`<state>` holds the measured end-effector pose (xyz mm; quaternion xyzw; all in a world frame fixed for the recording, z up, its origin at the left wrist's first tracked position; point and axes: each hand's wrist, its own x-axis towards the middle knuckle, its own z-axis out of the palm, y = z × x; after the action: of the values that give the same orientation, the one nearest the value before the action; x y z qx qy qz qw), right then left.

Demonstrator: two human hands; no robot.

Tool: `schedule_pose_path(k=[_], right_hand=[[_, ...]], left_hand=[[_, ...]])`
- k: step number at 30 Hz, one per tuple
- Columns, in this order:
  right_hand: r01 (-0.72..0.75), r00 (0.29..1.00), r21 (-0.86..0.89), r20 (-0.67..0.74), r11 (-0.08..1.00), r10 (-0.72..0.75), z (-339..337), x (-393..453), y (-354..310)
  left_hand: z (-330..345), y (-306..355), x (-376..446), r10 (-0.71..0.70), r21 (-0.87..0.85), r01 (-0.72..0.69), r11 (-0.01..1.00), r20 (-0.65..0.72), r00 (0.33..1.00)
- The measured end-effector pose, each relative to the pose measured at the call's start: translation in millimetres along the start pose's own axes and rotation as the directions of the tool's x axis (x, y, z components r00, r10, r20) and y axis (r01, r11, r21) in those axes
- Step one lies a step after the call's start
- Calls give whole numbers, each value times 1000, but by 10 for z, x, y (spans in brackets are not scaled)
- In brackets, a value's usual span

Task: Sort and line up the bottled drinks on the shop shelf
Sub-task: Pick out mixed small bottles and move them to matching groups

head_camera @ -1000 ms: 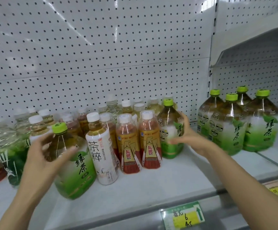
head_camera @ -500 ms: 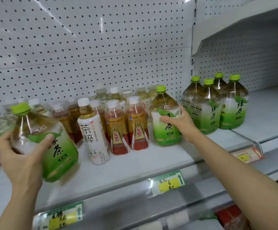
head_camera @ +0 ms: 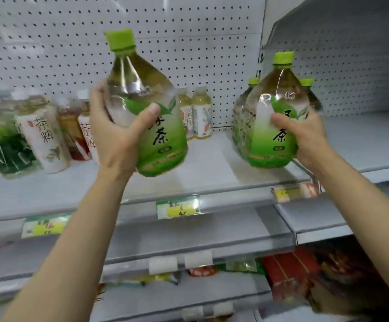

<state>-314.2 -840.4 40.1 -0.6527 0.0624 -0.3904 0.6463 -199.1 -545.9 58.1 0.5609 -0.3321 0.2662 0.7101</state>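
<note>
Both hands (head_camera: 116,133) (head_camera: 305,133) each clasp a bulbous, glossy plastic green-tea bottle (head_camera: 151,117) (head_camera: 274,122).

Two large clear plastic green-tea bottles with lime-green caps are held above the grey shelf (head_camera: 212,163): the left bottle (head_camera: 151,126) tilted, the right bottle (head_camera: 274,126) upright before similar bottles (head_camera: 241,117).
</note>
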Motion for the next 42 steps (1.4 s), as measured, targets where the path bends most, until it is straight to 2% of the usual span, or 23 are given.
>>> schedule_pose_path(k=[1,3,6,13,19,22,25,28,32,37,40,42], right_hand=[[-1,1000,12,-9,1000,2,-109,-9,-15],[3,1000,8,-30,1000,-3,-345,-9,-23],[-14,998,18,-62,1000,16,-695,24,-4],[-52,992,-22,-118,998,49,-1165,209,108],[-95,994,-124,-60,988,88,-1255,318,264],[-104,994,-142,-50,984,97,-1319,355,334],[-101,994,-141,-51,985,95,-1429,393,438],[-71,997,-155,-23,985,68,-1484,417,501],[-61,998,-114,-32,992,58,-1428,428,549],[-14,998,-169,-68,985,3,-1269,387,585],[11,996,-266,-82,964,-34,-1209,327,533],[69,981,-433,-133,899,-139,-1174,253,545]], left_hand=[[165,84,-52,23,-7,-23,1000,38,999],[523,18,-250,-62,89,52,995,120,991],[989,-158,-363,-121,137,102,985,136,983],[1849,-320,-431,-184,43,179,983,205,961],[2304,-517,-550,-175,0,184,983,297,939],[2416,-648,-620,-194,27,195,980,296,935],[2472,-715,-644,-142,124,107,987,328,934],[2405,-743,-632,-148,219,73,973,347,926],[2215,-849,-543,-160,196,73,978,473,867],[2159,-819,-474,-217,293,70,953,508,834],[2127,-796,-482,-220,378,9,926,519,826],[2089,-752,-501,-192,440,-88,894,551,812]])
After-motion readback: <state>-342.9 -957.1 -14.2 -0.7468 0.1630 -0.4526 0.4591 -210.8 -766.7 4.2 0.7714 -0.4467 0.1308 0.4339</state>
